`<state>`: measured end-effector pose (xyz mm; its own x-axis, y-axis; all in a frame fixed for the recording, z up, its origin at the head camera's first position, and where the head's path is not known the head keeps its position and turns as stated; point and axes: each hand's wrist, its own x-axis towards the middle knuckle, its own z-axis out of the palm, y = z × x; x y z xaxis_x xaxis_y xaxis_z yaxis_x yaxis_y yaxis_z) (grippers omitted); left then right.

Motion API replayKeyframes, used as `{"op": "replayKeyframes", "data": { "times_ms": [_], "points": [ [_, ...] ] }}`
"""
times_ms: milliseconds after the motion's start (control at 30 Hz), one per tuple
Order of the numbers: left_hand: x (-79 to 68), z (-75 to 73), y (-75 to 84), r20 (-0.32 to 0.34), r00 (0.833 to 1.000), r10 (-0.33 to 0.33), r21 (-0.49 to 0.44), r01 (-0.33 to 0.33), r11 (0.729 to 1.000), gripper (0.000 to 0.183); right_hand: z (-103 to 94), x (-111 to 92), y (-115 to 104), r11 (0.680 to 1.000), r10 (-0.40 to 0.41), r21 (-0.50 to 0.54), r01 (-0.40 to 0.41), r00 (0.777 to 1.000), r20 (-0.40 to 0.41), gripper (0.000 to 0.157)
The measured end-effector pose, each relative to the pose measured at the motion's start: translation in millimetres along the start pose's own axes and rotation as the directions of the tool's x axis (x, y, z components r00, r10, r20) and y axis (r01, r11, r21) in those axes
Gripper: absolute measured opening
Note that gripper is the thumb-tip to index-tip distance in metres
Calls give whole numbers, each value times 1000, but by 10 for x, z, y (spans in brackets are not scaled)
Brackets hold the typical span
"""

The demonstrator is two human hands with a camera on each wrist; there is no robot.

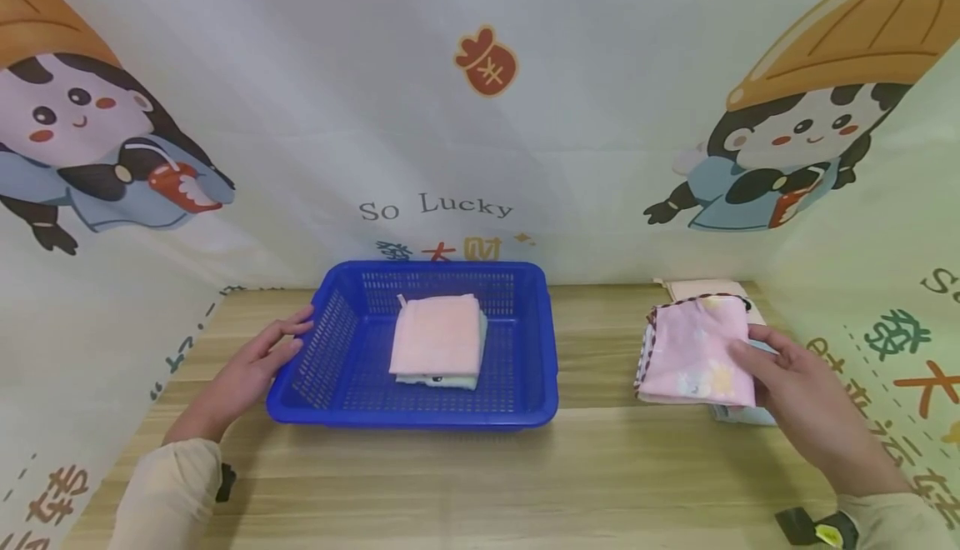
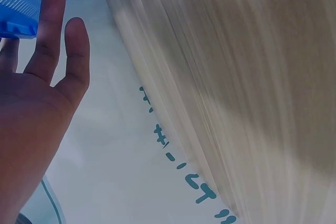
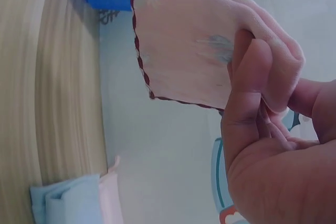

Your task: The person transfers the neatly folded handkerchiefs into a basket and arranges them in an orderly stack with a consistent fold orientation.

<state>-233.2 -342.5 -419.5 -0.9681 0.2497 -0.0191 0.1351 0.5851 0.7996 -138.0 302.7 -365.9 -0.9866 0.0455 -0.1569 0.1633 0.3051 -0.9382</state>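
Note:
My right hand [image 1: 798, 396] pinches a folded pink towel [image 1: 697, 354] with a dark braided edge and pale prints. In the right wrist view the pink towel [image 3: 184, 40] hangs from thumb and fingers, raised over the tabletop. Behind it, partly hidden, lie a folded cream towel [image 1: 708, 287] and a light blue towel [image 1: 742, 415]. On the left, my left hand [image 1: 243, 375] rests at the side of a blue plastic basket [image 1: 412, 418], its fingers [image 2: 50, 30] mostly straight along the rim. Inside the basket a folded light pink towel [image 1: 435, 333] lies on a pale green one [image 1: 450, 382].
A wood-grain tabletop [image 1: 450, 483] carries everything. Printed cloth walls [image 1: 600, 225] with cartoon figures and lettering close off the back and both sides. The towels on the right lie close to the right wall.

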Motion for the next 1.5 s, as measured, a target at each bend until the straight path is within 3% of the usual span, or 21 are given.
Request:
{"op": "replayKeyframes", "data": {
  "times_ms": [233, 733, 933, 1167, 1400, 1500],
  "points": [
    [7, 10, -5, -1, 1000, 11, -2, -11, 1000, 49, 107, 95, -83, 978, -48, 201, 45, 999, 9, 66],
    [9, 26, -23, -4, 1000, -1, -8, 1, 1000, 51, 301, 220, -274, 940, -87, 331, 83, 996, -5, 71],
    [-15, 35, -28, -3, 1000, -18, -11, 18, 1000, 53, 388, 279, -304, 912, -124, 394, 116, 992, -5, 65],
    [-2, 21, -10, -1, 1000, -8, 0, 8, 1000, 51, 522, 343, -377, 867, -152, 472, 157, 987, -49, 43],
    [5, 0, -5, 7, 1000, -15, 32, 15, 999, 51, 616, 381, -483, 873, -127, 466, 146, 989, -73, 71],
    [2, 2, 7, 3, 1000, -10, 13, 10, 1000, 51, 655, 406, -523, 878, -130, 455, 148, 989, -72, 75]
  ]
}}
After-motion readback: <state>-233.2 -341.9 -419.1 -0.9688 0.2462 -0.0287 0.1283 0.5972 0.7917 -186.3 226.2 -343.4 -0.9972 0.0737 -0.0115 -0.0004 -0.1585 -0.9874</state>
